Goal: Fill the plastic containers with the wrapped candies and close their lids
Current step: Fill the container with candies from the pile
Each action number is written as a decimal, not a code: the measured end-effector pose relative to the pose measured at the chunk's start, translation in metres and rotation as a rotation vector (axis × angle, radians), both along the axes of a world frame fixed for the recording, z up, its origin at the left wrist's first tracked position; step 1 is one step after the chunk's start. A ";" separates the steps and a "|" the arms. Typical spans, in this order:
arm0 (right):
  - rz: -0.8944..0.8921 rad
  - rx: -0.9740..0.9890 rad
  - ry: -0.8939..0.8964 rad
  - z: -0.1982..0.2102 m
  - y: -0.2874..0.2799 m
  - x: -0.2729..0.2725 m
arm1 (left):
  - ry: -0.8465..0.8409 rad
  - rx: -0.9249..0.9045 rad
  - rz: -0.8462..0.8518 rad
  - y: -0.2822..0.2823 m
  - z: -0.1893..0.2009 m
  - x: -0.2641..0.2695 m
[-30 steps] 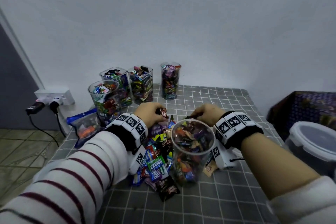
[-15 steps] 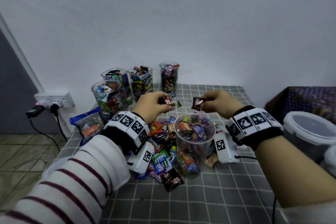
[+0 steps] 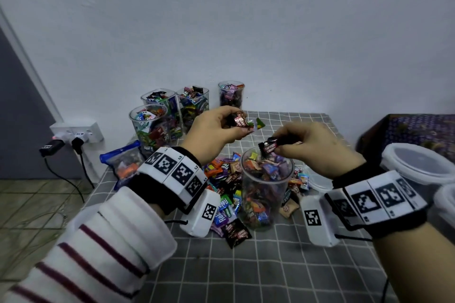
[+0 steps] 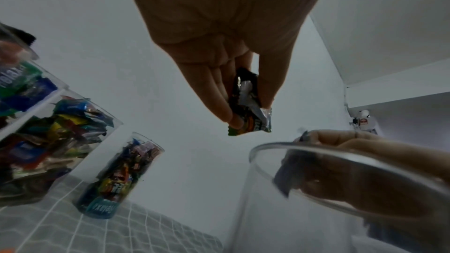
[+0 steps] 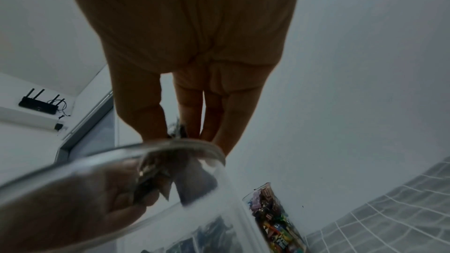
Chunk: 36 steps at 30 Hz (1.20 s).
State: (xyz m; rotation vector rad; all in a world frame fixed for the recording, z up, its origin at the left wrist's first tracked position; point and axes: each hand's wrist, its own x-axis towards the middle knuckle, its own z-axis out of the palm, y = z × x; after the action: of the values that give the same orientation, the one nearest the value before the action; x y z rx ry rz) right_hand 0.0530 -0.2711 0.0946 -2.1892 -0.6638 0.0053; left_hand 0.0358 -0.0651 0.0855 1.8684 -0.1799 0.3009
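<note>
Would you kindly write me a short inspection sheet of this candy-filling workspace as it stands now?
Surface: grey checked tablecloth.
Job's things: clear plastic cup, nearly full, unlidded; four filled clear containers at the wall; loose wrapped candies.
Clutter: blue zip bag; white-lidded tubs.
Grippers: left hand and right hand each pinch candy above the cup.
Cables: black plugs and leads at the wall socket.
Surroundings: white wall, tiled floor.

checked tablecloth (image 3: 283, 275) | candy pile (image 3: 221, 179), five containers (image 3: 267, 187), bag (image 3: 123, 162)
</note>
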 end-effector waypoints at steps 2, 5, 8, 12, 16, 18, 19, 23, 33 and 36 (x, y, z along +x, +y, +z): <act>-0.030 0.015 -0.037 -0.004 -0.001 -0.004 | -0.015 0.021 -0.010 -0.004 0.001 -0.002; -0.058 0.106 -0.035 -0.011 -0.003 -0.008 | -0.031 0.080 -0.006 -0.007 0.001 -0.005; 0.007 0.113 0.142 -0.021 -0.007 -0.009 | -0.062 0.196 0.006 -0.010 0.002 -0.010; 0.097 0.162 0.322 -0.041 -0.007 -0.010 | -0.102 0.367 -0.028 -0.017 0.002 -0.019; 0.093 0.286 0.326 -0.053 -0.006 -0.013 | -0.116 0.466 -0.057 -0.022 -0.005 -0.024; 0.097 0.337 0.320 -0.055 -0.007 -0.014 | -0.104 0.479 -0.072 -0.023 -0.006 -0.025; 0.095 0.350 0.319 -0.057 -0.007 -0.014 | -0.094 0.486 -0.086 -0.023 -0.006 -0.025; 0.078 0.351 0.305 -0.061 -0.008 -0.010 | -0.092 0.508 -0.139 -0.022 -0.008 -0.026; 0.050 0.308 0.274 -0.062 -0.008 -0.016 | -0.137 -0.194 -0.002 -0.013 -0.006 -0.030; 0.032 0.325 0.317 -0.058 -0.010 -0.017 | -0.086 -0.187 0.087 0.001 -0.007 -0.022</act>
State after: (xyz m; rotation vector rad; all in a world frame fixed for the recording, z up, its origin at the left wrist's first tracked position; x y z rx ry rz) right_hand 0.0362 -0.2806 0.0370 -1.8125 -0.4815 0.2404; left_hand 0.0142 -0.0644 0.0787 1.6815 -0.1250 0.4434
